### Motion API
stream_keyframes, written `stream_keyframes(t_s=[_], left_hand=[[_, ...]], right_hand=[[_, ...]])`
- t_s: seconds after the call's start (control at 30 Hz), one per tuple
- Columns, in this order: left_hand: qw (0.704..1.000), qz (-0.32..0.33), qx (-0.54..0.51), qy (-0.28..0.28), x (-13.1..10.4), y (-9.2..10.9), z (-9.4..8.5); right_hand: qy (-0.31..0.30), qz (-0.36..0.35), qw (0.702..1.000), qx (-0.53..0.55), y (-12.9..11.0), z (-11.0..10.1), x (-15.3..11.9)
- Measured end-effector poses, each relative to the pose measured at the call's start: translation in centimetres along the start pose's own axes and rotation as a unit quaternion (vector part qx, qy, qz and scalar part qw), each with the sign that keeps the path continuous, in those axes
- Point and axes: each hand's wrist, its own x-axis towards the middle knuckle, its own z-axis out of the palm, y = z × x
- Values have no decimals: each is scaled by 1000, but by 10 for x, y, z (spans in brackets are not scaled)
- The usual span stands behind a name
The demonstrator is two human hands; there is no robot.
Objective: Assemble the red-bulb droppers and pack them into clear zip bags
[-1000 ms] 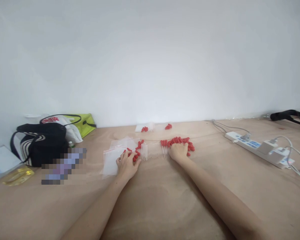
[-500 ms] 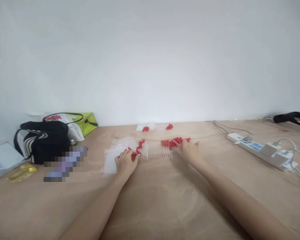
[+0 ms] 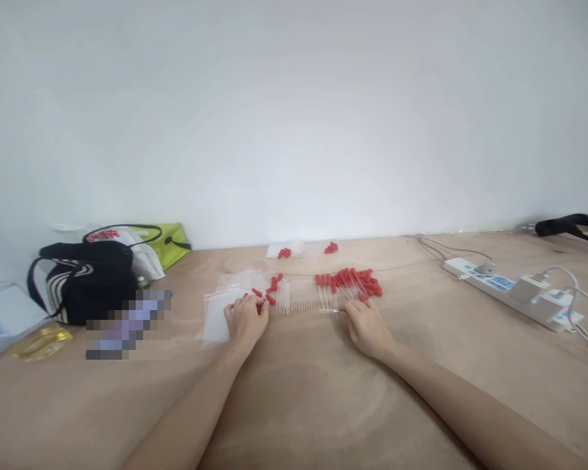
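Note:
My left hand [image 3: 247, 320] rests at the right edge of the clear plastic bags [image 3: 216, 316], its fingers curled by loose red rubber caps [image 3: 273, 284]; what it pinches, if anything, is too small to tell. My right hand [image 3: 367, 326] pinches a thin clear tube [image 3: 329, 311] that lies roughly level, pointing left. Between the hands is a row of clear glass tubes [image 3: 284, 297]. Right of them, red-capped droppers [image 3: 350, 281] lie in a fanned pile, just beyond my right hand.
Two small groups of red caps [image 3: 285, 252] lie by the wall, one on a clear bag. A black bag [image 3: 93, 281] and a green bag [image 3: 176, 245] stand at left. At right lies a white power strip [image 3: 504, 287] with plugs and cables.
My right hand has moved back toward me and slightly left, off the red-capped pile, and now has a clear tube in its fingers. My left hand has barely moved.

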Motion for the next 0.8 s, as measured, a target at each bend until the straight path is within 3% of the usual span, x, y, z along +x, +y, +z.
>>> stream_keyframes(t_s=[0.33, 0.5, 0.57, 0.67, 0.73, 0.8], left_hand=[[1000, 6, 10, 5, 1, -3, -5], [989, 33, -138, 38, 2, -5, -7], [966, 40, -254, 25, -2, -2, -6], [903, 53, -422, -67, -12, 8, 0], [861, 58, -489, -128, -20, 17, 5], [837, 51, -517, -171, -27, 25, 9]], right_hand=[[-5, 42, 996, 74, 2, 9, -2], [11, 50, 995, 86, 3, 9, -1], [15, 49, 996, 79, 2, 8, -1], [19, 49, 997, 64, 1, 6, -1], [18, 47, 997, 65, 0, 4, -2], [17, 45, 996, 73, -2, 2, -1]])
